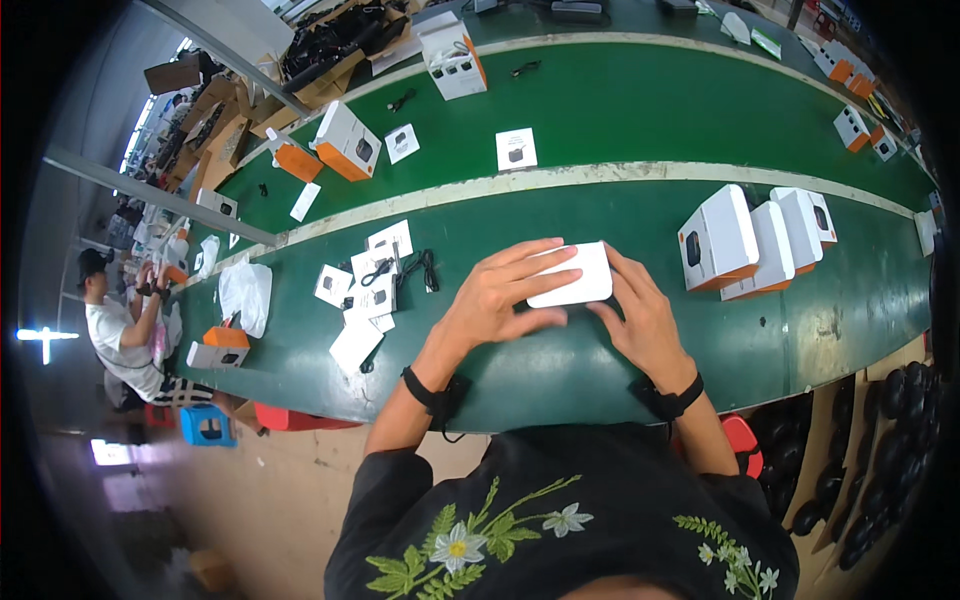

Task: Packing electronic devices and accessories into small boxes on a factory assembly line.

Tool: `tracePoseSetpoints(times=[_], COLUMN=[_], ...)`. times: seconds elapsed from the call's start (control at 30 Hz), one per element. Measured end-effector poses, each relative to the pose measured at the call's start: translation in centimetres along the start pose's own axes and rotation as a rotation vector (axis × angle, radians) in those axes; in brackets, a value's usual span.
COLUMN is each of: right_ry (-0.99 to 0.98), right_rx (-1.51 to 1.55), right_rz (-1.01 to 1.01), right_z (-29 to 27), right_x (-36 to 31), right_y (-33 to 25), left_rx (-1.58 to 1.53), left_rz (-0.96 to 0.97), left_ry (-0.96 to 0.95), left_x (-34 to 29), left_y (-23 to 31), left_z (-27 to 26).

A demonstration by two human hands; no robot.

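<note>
In front of me, over the green table, I hold a small white box-like piece with rounded corners (575, 284). My left hand (497, 296) is closed on its left side, with the fingers laid across its top and the thumb along the near edge. The right side rests in my right hand (640, 312), whose fingers curve along the edge while the thumb sits near the lower corner. The underside is hidden. Both wrists wear black bands.
Left of my hands lie white leaflets (355, 342) and black cables (428, 270). White-and-orange boxes (718, 240) stand at the right. Beyond a pale ridge, a green belt (620, 95) carries boxes, cards and cables. Another person (125, 335) is at the far left, near a plastic bag (245, 295).
</note>
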State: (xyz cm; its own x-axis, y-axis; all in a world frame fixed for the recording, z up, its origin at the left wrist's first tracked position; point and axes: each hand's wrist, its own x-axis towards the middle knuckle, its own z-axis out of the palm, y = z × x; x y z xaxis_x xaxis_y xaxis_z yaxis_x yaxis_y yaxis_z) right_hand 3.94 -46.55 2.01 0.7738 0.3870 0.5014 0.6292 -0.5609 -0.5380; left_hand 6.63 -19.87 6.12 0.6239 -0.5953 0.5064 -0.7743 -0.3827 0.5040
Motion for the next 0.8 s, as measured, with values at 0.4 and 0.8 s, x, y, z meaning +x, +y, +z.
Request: tracePoseSetpoints(times=[0.4,0.8], right_ry=[0.010,0.228], right_rx=[-0.033,0.065], right_rz=[-0.069,0.135], right_z=[-1.0,2.0], right_x=[2.2,11.5], right_y=[-0.5,6.4], left_rx=[0.008,-0.150], left_rz=[-0.045,-0.170], left_ry=[0.022,0.209], left_x=[-0.8,3.0], left_y=[-0.6,-8.9], left_z=[0.4,-1.8])
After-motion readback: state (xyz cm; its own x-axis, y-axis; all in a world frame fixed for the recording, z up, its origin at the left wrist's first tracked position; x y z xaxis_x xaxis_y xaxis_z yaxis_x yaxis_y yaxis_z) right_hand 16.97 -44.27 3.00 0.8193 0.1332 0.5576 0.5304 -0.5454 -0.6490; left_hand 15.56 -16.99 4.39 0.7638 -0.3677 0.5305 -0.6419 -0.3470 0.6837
